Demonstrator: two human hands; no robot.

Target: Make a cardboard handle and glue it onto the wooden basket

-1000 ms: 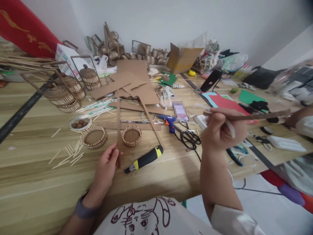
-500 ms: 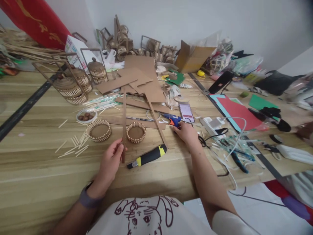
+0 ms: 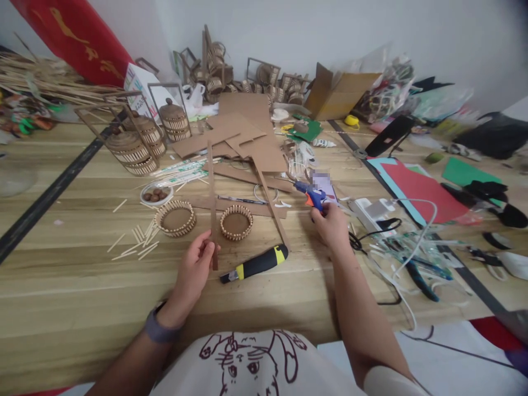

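Between the thumb and fingers of my left hand (image 3: pixel 198 263) is the lower end of a narrow brown cardboard strip (image 3: pixel 212 203). My right hand (image 3: pixel 331 223) is closed round the handle of a blue glue gun (image 3: pixel 312 193), beside a phone (image 3: pixel 324 184). Two small round baskets edged with short sticks, a larger one (image 3: pixel 175 218) and a smaller one (image 3: pixel 236 223), stand on either side of the strip. A black and yellow utility knife (image 3: pixel 256 264) lies between my hands, its metal tip toward the left.
A bowl of brown balls (image 3: pixel 157 194) and loose sticks (image 3: pixel 138 242) lie left. Lidded baskets with tall handles (image 3: pixel 131 151) stand behind them. Cardboard sheets (image 3: pixel 247 129) fill the middle back. A power strip (image 3: pixel 369 215), cables and pliers (image 3: pixel 421 279) are at right.
The view has turned a little, shifting the table's contents rightward. My right hand has lifted the glue gun from where it lay. My left hand still holds the strip.
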